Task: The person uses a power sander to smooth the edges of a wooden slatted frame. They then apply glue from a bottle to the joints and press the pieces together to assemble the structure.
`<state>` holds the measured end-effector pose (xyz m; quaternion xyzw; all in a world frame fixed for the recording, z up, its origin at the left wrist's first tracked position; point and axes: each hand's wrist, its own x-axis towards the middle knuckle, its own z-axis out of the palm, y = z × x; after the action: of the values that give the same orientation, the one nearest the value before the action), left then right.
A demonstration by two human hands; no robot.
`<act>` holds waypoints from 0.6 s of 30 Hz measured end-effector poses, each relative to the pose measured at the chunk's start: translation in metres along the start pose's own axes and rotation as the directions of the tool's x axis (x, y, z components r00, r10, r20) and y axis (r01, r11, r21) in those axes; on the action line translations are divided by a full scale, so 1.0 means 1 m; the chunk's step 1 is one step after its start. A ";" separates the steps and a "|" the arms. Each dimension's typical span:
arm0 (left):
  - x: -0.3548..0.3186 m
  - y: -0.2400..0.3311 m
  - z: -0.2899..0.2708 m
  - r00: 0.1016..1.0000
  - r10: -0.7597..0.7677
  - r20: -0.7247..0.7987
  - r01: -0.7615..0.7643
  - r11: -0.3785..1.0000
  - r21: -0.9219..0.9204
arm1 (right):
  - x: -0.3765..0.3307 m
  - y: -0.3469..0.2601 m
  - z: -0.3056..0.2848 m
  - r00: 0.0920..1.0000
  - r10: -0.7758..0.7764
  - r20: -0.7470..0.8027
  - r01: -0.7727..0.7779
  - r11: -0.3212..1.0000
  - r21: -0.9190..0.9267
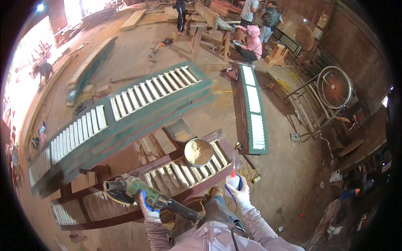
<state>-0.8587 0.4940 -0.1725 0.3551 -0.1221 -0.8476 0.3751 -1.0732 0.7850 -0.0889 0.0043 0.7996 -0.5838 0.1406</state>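
In my gloved left hand [150,210] is a green angle grinder [146,193], its disc end toward the left and its dark rear body reaching back to my waist. My gloved right hand [241,195] is closed around a white squeeze bottle [231,182], held upright with a red cap and a thin nozzle on top. Just ahead of me lies a reddish-brown louvered shutter panel [217,140] with pale slats. A round metal bowl [198,152] of pale powder rests on its slats, between my two hands and farther away.
Beyond it lies a stack of green-framed louvered panels [161,111]. Another narrow green panel [253,108] stands off to the right. Yellow cord [250,172] coils near my right hand. A wheel on a frame [334,88] stands at right. Several people work at the back, one in a pink jacket [252,42].
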 end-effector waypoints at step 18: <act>0.007 0.222 -0.173 0.675 0.710 -0.203 0.464 -0.195 0.864 | -0.034 0.031 0.237 0.778 -0.083 0.623 0.430 0.793 -0.431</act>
<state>-0.6196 0.3464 -0.1951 0.7765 -0.6075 -0.1525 0.0682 -0.9829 0.5787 -0.1765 -0.3269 0.8443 -0.3148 0.2849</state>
